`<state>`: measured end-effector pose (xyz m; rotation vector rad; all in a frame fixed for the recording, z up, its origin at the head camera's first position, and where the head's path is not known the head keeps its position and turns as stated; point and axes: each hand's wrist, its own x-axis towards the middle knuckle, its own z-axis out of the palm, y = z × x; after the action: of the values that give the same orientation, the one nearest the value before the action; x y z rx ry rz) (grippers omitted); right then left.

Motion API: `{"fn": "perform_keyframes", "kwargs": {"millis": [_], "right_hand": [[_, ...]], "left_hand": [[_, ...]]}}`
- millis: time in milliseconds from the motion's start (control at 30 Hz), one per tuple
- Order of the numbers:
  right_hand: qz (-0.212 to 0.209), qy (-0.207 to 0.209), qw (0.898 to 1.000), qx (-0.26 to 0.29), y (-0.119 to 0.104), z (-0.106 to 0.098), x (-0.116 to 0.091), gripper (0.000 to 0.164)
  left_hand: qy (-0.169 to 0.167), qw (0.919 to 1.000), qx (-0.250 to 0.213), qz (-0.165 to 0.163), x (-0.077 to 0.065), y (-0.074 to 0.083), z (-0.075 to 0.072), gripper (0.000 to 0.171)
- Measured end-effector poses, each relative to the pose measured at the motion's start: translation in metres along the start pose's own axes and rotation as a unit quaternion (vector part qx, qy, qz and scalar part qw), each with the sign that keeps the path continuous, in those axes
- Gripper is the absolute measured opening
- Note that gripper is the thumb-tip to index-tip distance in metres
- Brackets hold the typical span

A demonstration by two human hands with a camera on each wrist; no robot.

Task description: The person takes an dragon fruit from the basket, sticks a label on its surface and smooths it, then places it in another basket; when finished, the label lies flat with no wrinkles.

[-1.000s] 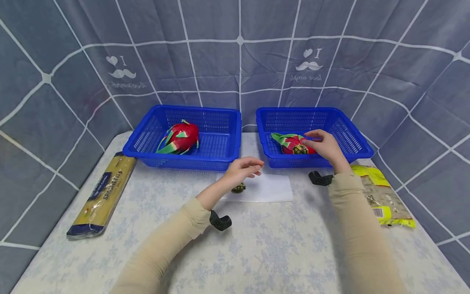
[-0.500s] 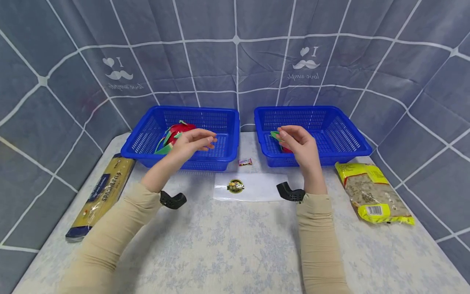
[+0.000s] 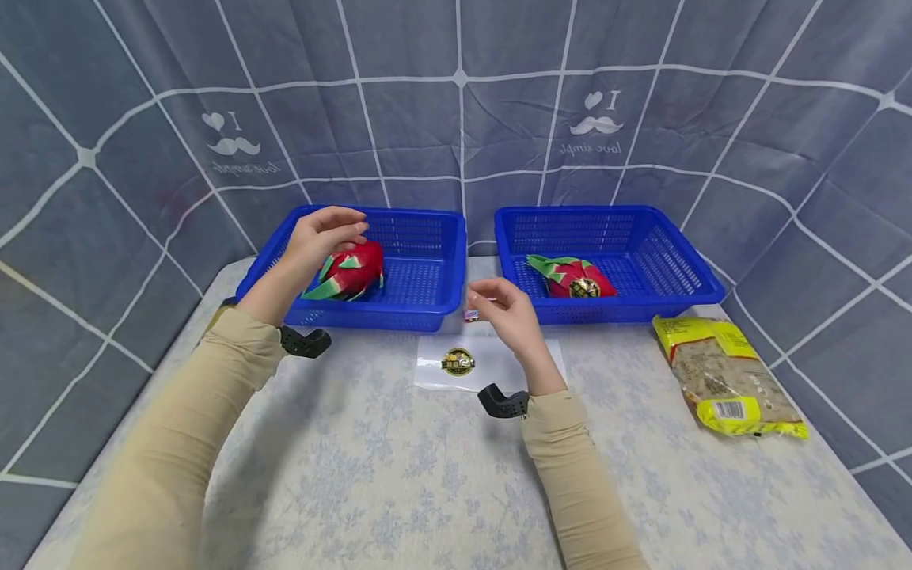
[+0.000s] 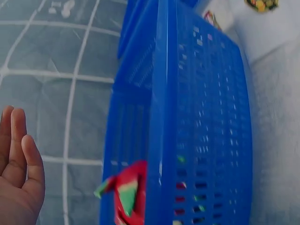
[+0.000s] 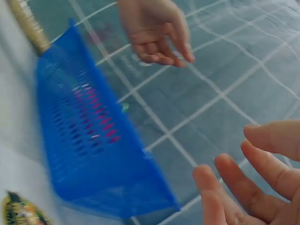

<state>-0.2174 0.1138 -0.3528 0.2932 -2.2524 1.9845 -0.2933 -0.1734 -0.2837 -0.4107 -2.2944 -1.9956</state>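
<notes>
Left hand (image 3: 324, 236), fingers relaxed, hovers above the left blue basket (image 3: 420, 280), where a red dragon fruit (image 3: 362, 271) lies; next, a small packet (image 3: 472, 315) sits on the counter (image 3: 399, 483) near the loosely parted right hand (image 3: 507, 313); then the right blue basket (image 3: 655, 271) holds a second dragon fruit (image 3: 566, 276).

Blue-grey, white-gridded curtain (image 3: 509, 131) on three sides, creased; pale tablecloth (image 3: 399, 483), bluish floral print

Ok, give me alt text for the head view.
A person's left hand is raised by a red dragon fruit in the left blue basket; the right hand hovers by a small wrapped item between the baskets. A second dragon fruit lies in the right blue basket, and a yellow-edged bag lies on the table.
</notes>
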Motion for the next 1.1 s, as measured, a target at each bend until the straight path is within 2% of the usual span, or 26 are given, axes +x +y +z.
{"fn": "perform_keyframes", "kwargs": {"millis": [233,567,767,1100], "right_hand": [[0.022,0.014,0.999,-0.034,0.014,0.018,0.0,0.029],[0.035,0.036,0.999,-0.003,0.026,0.029,0.001,0.032],[0.041,0.051,0.998,0.009,0.033,0.036,0.002,0.029],[0.052,0.038,0.997,0.039,0.039,0.042,0.003,0.029]], "left_hand": [[0.046,0.9959,0.072,-0.03,0.007,-0.016,-0.012,0.028],[0.053,0.9905,0.1,-0.078,0.009,-0.038,-0.024,0.044],[0.058,0.9883,0.107,-0.092,0.01,-0.051,-0.025,0.041],[0.046,0.9833,0.139,-0.108,0.011,-0.067,-0.029,0.038]]}}
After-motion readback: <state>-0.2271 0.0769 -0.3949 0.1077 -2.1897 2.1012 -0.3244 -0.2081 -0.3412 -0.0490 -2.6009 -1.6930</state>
